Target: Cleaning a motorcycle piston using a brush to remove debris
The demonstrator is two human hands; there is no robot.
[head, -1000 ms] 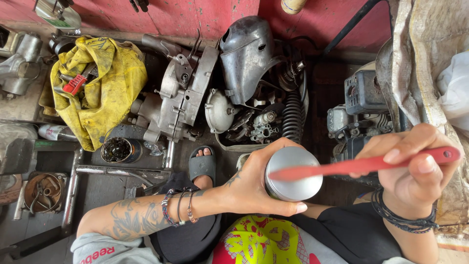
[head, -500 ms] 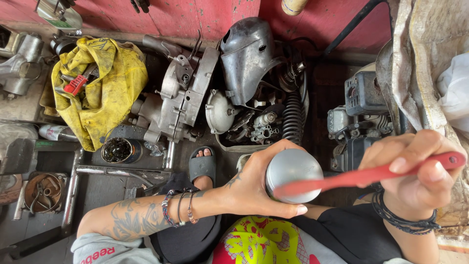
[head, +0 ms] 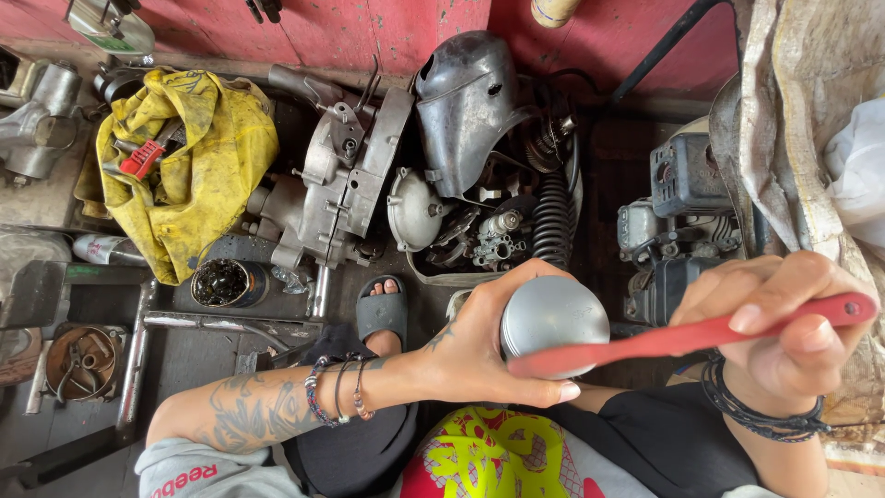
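At nine o'clock, on the floor, lies a dirty yellow cloth (head: 189, 152) with a small red tool (head: 140, 159) on top. Just below it, at about eight o'clock, stands a round tin (head: 221, 281) full of black stuff. At twelve o'clock sit grey engine parts (head: 346, 180) and a silver metal cover (head: 466, 106). A foot in a dark sandal (head: 382, 309) shows near the middle.

The left hand (head: 479, 346) is wrapped around a round silver metal part (head: 553, 314), fingers pressed tight on its side, at about six o'clock. The right hand (head: 784, 323), at four o'clock, pinches a red brush handle (head: 682, 337). The handle lies across the silver part, touching its lower edge. At two o'clock stands a small dark motor (head: 687, 198).
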